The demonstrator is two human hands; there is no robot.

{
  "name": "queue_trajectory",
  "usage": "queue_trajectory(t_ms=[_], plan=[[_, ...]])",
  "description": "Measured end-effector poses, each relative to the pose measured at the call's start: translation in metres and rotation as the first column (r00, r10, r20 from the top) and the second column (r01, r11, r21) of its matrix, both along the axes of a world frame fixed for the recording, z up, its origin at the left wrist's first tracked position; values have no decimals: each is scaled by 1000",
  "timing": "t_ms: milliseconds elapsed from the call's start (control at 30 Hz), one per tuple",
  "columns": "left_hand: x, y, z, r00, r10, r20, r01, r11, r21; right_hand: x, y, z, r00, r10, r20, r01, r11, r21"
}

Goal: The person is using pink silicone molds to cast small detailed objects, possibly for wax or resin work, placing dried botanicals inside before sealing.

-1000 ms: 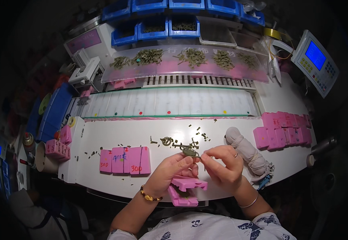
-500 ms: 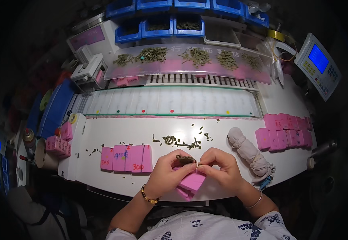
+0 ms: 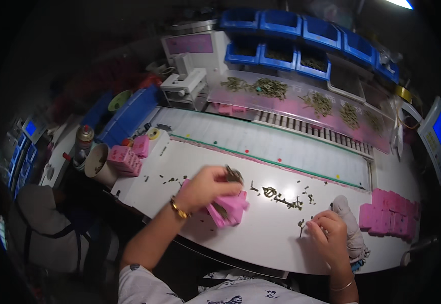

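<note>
My left hand (image 3: 208, 188) is closed around a pink block (image 3: 233, 207) above the front of the white table. The block's halves stand apart, and something dark green shows in the gap. A dark green piece (image 3: 234, 175) juts up by that hand's fingers. Over to the right, my right hand (image 3: 330, 234) pinches a small branched dark-green piece (image 3: 301, 227) at its fingertips. Loose dark-green pieces (image 3: 284, 200), one of them ring-shaped, lie on the table between the hands. More pink is partly hidden behind my left hand.
A grey cloth bundle (image 3: 349, 228) lies beside my right hand. Stacked pink blocks (image 3: 388, 215) stand at the right, others (image 3: 125, 159) at the left near a beige cup (image 3: 99, 164). Blue bins (image 3: 278, 53) and a clear sheet (image 3: 294, 104) with green heaps sit at the back.
My hands have parted; the right moved away to the right with a small branched piece. The left still holds the pink block, now more spread apart. The view has swung left.
</note>
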State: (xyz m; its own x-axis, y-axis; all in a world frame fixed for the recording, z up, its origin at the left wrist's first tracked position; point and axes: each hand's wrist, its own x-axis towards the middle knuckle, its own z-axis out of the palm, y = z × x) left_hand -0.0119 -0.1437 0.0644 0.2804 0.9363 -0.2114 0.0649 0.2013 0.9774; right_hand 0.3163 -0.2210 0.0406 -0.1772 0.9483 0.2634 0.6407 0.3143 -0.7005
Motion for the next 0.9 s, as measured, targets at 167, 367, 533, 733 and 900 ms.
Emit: queue_trajectory(t_ms=[167, 367, 533, 733, 900], plan=[[-194, 69, 27, 710, 373, 597, -546, 827, 132, -12, -3, 10, 996, 30, -82, -30, 1000, 3], [-126, 71, 34, 763, 239, 600, -489, 822, 294, -21, -4, 7, 993, 35, -110, -35, 999, 5], [38, 8, -6, 854, 93, 512, -61, 995, -79, -31, -14, 16, 982, 130, -139, -89, 959, 269], [136, -40, -34, 728, -20, 685, 269, 928, -258, -36, -16, 5, 967, 244, 68, -248, 865, 436], [147, -45, -40, 687, -246, 684, 365, 930, -32, -10, -6, 8, 984, 156, -88, -119, 935, 334]])
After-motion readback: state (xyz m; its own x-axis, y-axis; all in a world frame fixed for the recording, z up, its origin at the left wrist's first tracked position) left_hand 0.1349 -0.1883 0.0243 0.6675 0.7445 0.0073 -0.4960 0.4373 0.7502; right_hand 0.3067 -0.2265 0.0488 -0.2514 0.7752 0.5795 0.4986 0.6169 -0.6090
